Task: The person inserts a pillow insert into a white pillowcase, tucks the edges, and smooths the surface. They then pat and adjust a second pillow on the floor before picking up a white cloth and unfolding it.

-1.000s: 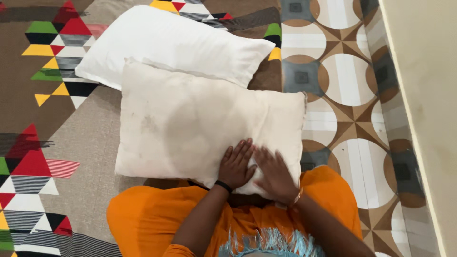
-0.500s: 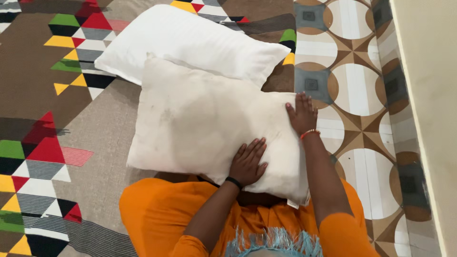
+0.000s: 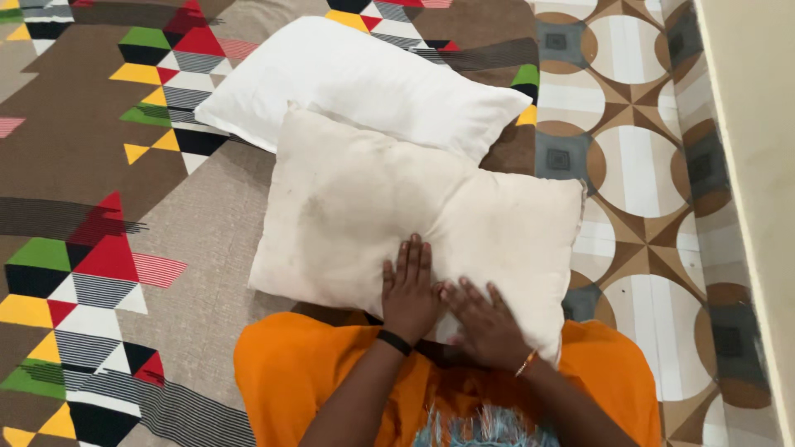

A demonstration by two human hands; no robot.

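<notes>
A cream, slightly stained pillow lies in front of me, its near edge over my orange-clad lap. My left hand, with a black wristband, presses flat on the pillow's near middle, fingers spread. My right hand, with a thin bracelet, lies flat just to its right, near the pillow's lower edge. Both palms rest on the fabric without gripping it. A cleaner white pillow lies behind, partly under the cream one's far edge.
A bedspread with coloured triangles and grey and brown patches lies under the pillows. To the right is a tiled floor with brown and white circles, then a pale wall at the frame's right edge.
My right hand has come back from the pillow's right edge to lie flat beside my left hand. The view has shifted, so the pillows sit further right in the frame.
</notes>
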